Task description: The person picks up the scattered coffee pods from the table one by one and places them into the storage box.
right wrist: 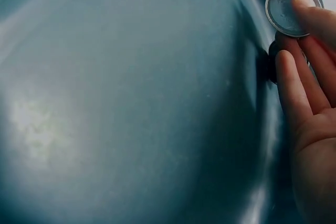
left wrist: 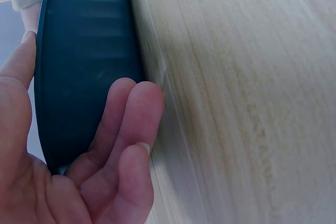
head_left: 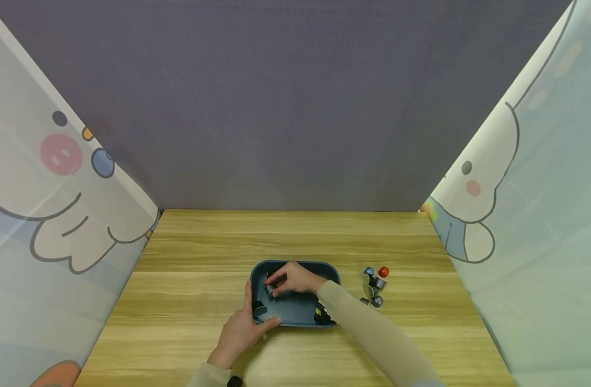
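A dark blue tray point(head_left: 290, 312) lies on the table. At its left front corner my left hand point(head_left: 239, 329) grips it, thumb over the front rim and a finger along the left side. In the left wrist view several fingertips point(left wrist: 144, 103) rest against the tray's outer wall point(left wrist: 84, 40). My right hand point(head_left: 297, 278) is over the tray's left part, pinching a coffee capsule point(right wrist: 283, 11) by thumb and fingers, its silver lid facing the right wrist camera. Another coffee capsule point(head_left: 259, 309) lies by the left wall. Dark capsules point(head_left: 322, 314) sit in the right front corner, partly hidden by the sleeve.
Right of the tray several loose capsules lie in a group on the wooden table point(head_left: 189, 258), among them a red capsule point(head_left: 383, 272) and a blue capsule point(head_left: 369, 271). A grey panel point(head_left: 285, 107) stands behind, with cartoon-printed sheets at both sides.
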`<move>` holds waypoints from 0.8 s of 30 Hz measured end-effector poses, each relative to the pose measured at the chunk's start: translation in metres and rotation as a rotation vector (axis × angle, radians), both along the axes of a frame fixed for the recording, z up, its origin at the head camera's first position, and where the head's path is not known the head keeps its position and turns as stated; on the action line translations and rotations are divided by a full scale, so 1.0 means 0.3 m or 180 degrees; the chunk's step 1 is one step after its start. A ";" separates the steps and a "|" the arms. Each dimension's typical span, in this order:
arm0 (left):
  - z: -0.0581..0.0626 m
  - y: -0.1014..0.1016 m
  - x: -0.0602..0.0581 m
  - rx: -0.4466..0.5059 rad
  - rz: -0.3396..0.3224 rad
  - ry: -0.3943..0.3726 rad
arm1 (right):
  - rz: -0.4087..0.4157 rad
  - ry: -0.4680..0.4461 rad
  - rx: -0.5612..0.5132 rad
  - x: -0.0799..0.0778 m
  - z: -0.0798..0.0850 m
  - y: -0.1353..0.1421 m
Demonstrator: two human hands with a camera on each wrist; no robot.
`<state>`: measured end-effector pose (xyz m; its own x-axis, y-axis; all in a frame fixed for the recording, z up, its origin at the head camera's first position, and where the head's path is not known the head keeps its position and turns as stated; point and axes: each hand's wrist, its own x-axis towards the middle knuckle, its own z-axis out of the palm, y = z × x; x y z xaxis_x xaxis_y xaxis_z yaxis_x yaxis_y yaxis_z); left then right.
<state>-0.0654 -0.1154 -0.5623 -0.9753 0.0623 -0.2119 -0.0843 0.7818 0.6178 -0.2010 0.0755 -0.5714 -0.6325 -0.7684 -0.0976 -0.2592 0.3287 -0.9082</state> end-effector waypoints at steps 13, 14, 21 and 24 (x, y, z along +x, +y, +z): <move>-0.002 -0.004 -0.005 0.0026 0.0019 -0.0020 | 0.0024 0.0025 0.0092 0.001 -0.011 -0.007; -0.002 -0.003 -0.005 0.0017 0.0021 -0.0022 | 0.0023 0.0030 0.0102 0.001 -0.011 -0.007; -0.001 -0.005 -0.003 -0.0004 0.0002 -0.0033 | 0.0009 0.0038 0.0158 0.001 -0.013 -0.006; -0.001 -0.005 -0.004 0.0015 -0.0015 -0.0014 | 0.0017 0.0029 0.0155 -0.001 -0.018 -0.005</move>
